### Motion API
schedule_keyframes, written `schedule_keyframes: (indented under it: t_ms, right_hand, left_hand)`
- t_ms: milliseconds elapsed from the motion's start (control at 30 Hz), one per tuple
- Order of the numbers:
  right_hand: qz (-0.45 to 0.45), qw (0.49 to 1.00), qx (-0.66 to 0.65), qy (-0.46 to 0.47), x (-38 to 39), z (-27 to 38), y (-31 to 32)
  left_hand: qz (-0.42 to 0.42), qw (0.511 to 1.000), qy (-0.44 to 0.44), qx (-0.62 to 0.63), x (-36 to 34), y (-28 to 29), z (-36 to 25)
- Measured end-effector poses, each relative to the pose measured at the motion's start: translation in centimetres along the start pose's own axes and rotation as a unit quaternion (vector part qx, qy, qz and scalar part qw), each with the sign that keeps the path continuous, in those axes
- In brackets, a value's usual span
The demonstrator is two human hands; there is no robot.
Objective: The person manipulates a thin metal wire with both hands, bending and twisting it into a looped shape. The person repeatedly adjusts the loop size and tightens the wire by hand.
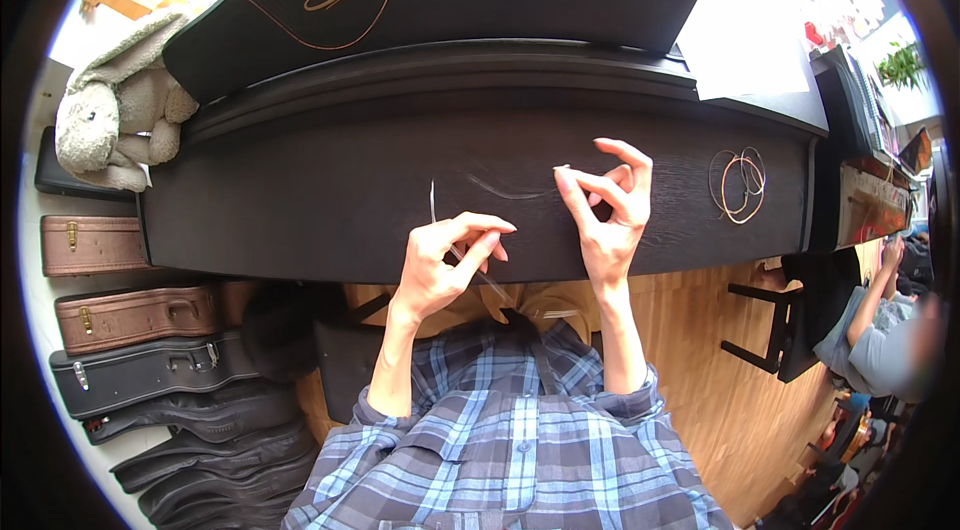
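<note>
My left hand (pixel 448 265) is in a loose pinch over the front of a black piano's closed lid (pixel 330 180). A thin clear strand (pixel 433 200) sticks up beside its fingers, and a pale length trails below them toward my lap. To the right, my right hand (pixel 612 215) is raised, thumb and fingertips together, index finger curled above. A second fine translucent strand (pixel 505 194) runs leftward over the lid from near its fingertips. Whether both strands are one piece I cannot tell.
A coil of copper-coloured string (pixel 741 187) lies on the lid's right. A plush rabbit (pixel 105 125) sits at the far left. Brown and black instrument cases (pixel 140 318) line the left side. White paper (pixel 750 40) lies back right. Another person (pixel 890 340) sits at the far right.
</note>
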State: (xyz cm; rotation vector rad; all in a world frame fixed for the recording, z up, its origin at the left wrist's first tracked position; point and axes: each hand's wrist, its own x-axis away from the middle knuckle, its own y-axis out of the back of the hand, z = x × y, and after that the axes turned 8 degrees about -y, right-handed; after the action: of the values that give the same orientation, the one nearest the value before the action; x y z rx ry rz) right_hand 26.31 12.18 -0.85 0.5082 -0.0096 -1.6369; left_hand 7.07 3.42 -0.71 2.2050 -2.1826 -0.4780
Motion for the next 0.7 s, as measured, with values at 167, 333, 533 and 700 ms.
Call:
schedule_keyframes:
  t_ms: [167, 333, 533, 700]
  right_hand:
    - [0.083, 0.996, -0.036, 0.005, 0.5, 0.5, -0.4]
    - [0.067, 0.993, -0.099, -0.024, 0.7, 0.0, -0.1]
    - [0.072, 0.974, -0.198, -0.083, 0.9, -0.3, 0.2]
    - [0.161, 0.981, -0.093, 0.054, 1.0, -0.1, -0.4]
  left_hand:
    - [-0.069, 0.998, 0.013, -0.008, 0.0, -0.5, 0.2]
    - [-0.144, 0.989, 0.018, -0.026, 0.2, -0.9, 0.4]
    - [-0.186, 0.977, 0.015, 0.101, -0.2, -0.5, 0.4]
    - [-0.169, 0.969, -0.018, 0.179, -1.7, 0.3, 0.8]
